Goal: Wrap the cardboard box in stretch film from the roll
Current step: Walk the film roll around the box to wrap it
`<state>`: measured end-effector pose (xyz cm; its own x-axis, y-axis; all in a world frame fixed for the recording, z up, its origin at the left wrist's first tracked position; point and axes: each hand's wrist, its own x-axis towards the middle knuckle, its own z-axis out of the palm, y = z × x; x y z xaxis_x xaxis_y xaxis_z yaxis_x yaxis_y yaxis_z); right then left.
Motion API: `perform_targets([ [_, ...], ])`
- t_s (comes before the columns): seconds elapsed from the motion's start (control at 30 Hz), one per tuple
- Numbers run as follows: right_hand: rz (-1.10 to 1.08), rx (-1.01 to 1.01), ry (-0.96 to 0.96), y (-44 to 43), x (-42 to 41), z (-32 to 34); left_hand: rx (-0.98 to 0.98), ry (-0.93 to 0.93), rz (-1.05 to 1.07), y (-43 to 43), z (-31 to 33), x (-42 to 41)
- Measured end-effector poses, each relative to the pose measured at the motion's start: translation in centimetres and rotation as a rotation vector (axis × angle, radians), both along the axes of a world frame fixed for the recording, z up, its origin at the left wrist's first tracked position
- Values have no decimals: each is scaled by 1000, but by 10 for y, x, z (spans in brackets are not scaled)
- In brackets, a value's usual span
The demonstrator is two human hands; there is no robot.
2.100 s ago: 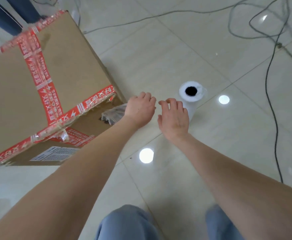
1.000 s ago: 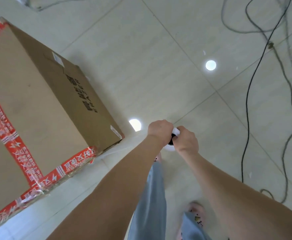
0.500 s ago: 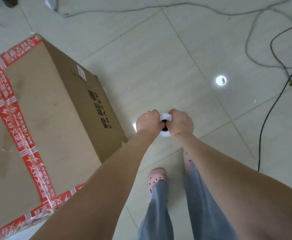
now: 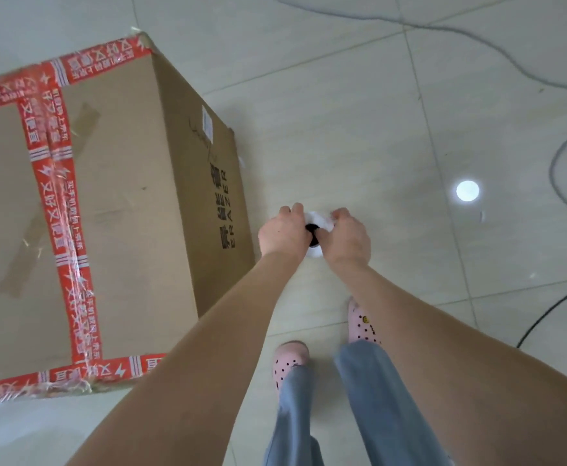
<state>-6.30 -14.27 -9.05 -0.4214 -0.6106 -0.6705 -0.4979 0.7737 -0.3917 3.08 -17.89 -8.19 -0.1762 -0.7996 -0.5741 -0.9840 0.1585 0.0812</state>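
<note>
A large cardboard box (image 4: 117, 210) with red printed tape across its top stands on the tiled floor at the left. Glossy film shows along its top tape and lower edge. The white stretch film roll (image 4: 319, 224) with a dark core is held upright in the air just right of the box. My left hand (image 4: 280, 232) grips the roll from the left and my right hand (image 4: 347, 237) grips it from the right, both with curled fingers. Most of the roll is hidden by the hands.
Grey and black cables (image 4: 564, 169) trail over the floor at the top and right. My feet in pink clogs (image 4: 290, 363) and blue trousers stand below the hands, close to the box's right side. Open floor (image 4: 359, 136) lies beyond the roll.
Both hands took the roll up from the floor and now carry it beside the box. My view has shifted so the box's right side and top fill the left.
</note>
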Motion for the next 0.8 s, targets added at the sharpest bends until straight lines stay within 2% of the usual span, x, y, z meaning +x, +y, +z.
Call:
perform_targets([
  [0.1, -158, 117, -132, -4, 0, 0, -19, 16, -140, -9, 0, -9],
  [0.17, -107, 91, -94, -11, 1, 0, -30, 10, -189, -15, -2, -9],
  [0.27, 29, 10, 10, -26, 2, 2, -39, 13, -139, -28, -5, -6],
  [0.33, 134, -33, 83, -37, -1, 3, -43, 34, -42, -36, -5, -7],
  [0.47, 252, -138, 129, -55, -5, 5, -8, 137, 364, -40, -7, -5],
  [0.53, 174, -122, 82, -59, -5, 2, 15, 184, 547, -39, -7, -6],
  [0.63, -108, 33, -111, -58, -10, -2, 58, 225, 693, -43, -5, -12],
  [0.7, -187, 54, -174, -58, -15, -3, 80, 210, 641, -46, -5, -18],
  [0.8, -139, 32, -148, -67, -22, -4, 58, 206, 415, -56, -4, -28],
])
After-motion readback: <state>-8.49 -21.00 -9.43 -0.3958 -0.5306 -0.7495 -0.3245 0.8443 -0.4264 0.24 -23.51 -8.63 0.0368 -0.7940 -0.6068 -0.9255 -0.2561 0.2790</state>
